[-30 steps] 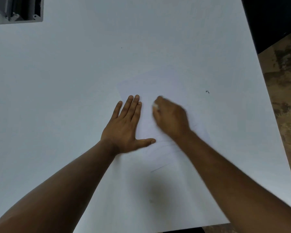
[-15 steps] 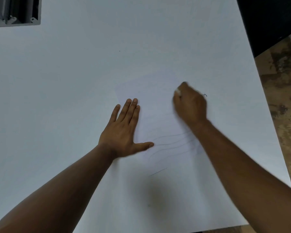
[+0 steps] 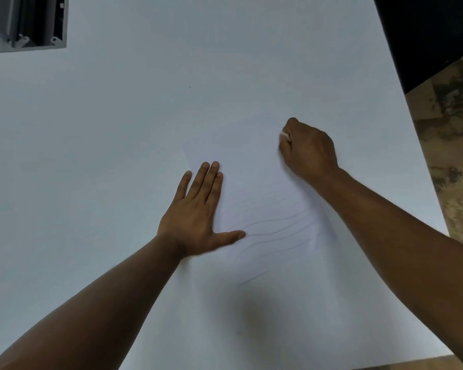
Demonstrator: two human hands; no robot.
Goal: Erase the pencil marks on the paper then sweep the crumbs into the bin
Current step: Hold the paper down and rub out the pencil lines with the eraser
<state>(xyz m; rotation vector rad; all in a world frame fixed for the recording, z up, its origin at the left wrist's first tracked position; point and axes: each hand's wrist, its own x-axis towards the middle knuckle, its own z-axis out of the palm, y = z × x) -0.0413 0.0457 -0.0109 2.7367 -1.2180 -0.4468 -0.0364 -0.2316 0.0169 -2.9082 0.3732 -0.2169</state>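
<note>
Paper [image 3: 265, 182] is lying flat on the white table [image 3: 118, 129], and every place below is being given from that sheet. You are pressing your left hand [image 3: 195, 217] flat on its left edge, fingers straight and together, thumb spread toward the marks. Your right hand [image 3: 309, 150] is working at the sheet's far right part, fingers curled tight round a small white eraser [image 3: 284, 135], only a sliver of which is showing. Wavy pencil marks [image 3: 275, 228] are remaining on the near part, just right of your left thumb, with one short stroke nearer you. By that evidence the erasing step is in hand and appears well short of done; the next move is calling for bringing the eraser down onto those lines while keeping the sheet pinned. Crumbs cannot be made out. A grey open-sided container [image 3: 24, 22], possibly the bin, is sitting well beyond the sheet's far left; its contents cannot be told.
</note>
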